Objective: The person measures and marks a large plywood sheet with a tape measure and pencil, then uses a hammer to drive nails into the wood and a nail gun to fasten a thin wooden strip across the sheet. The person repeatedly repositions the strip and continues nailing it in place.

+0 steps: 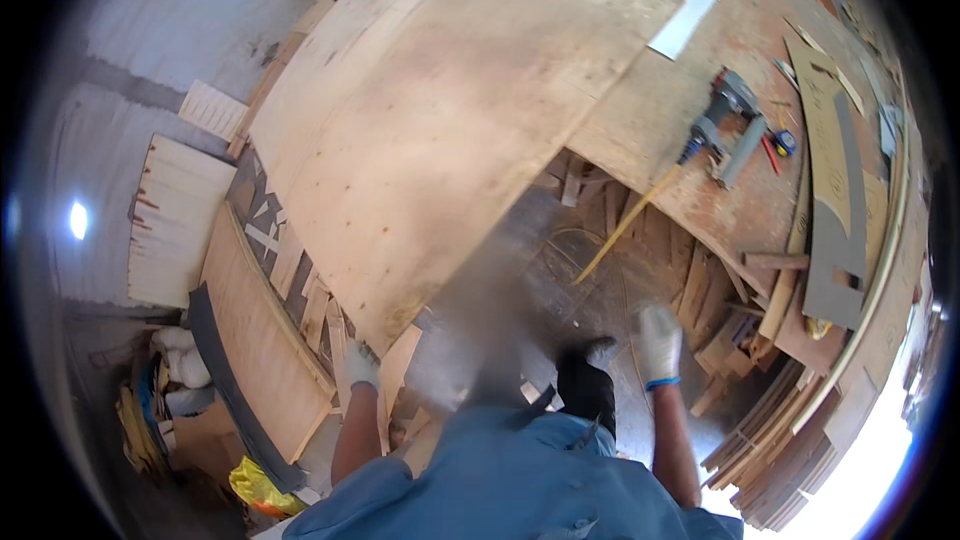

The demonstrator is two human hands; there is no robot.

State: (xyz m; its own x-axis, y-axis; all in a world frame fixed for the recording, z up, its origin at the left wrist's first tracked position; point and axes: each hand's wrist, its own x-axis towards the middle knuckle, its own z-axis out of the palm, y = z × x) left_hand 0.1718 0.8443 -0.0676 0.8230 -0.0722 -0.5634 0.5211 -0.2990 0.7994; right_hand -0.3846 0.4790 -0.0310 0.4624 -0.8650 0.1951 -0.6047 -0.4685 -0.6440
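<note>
A large plywood sheet (pixel 430 120) lies across the work table, and its near corner juts out toward me. My left hand (pixel 362 364), in a pale work glove, is at that corner, its fingers closed against the sheet's edge. My right hand (pixel 660 344), in a white glove with a blue cuff, hangs apart from the sheet over the floor. Motion smears its fingers, and nothing shows in it. Farther right, a grey nail gun (pixel 722 120) rests on the table, joined to a yellow air hose (pixel 630 222) that droops over the edge.
Beside the nail gun are a blue tape measure (pixel 785 143) and a red pen-like stick (pixel 770 154). Grey and brown templates (pixel 835 190) lie at the right. Wood offcuts (pixel 700 280) fill the space below the table. A curved plywood panel (pixel 260 320) leans at the left.
</note>
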